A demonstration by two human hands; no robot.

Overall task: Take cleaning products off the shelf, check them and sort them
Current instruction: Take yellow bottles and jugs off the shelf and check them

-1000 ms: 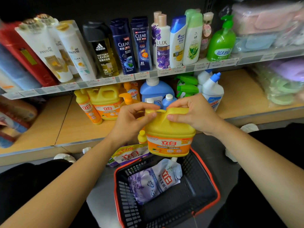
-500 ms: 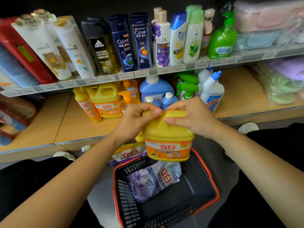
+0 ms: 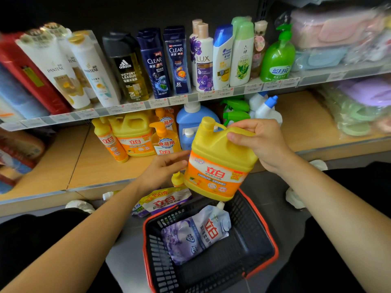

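Someone holds a yellow plastic detergent jug (image 3: 218, 163) tilted above a black red-rimmed basket (image 3: 249, 229)
Right hand (image 3: 260, 142) grips its handle; left hand (image 3: 163, 170) loose-fingered beside it

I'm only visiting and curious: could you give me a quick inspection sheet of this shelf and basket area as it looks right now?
Surface: wooden lower shelf, partly bare; grey floor below.
Job's things: yellow jug held tilted over the black basket; purple pouch lying in the basket; more yellow detergent bottles on the lower shelf.
Clutter: second pouch on the floor beside the basket; white crumpled things on the floor, unclear what they are.
Grips: right hand grips the jug's handle; left hand open, fingers at the jug's side.
Cables: nothing seen.
Surroundings: shampoo bottles and green pump bottle on the upper shelf; wrapped soft goods at right.
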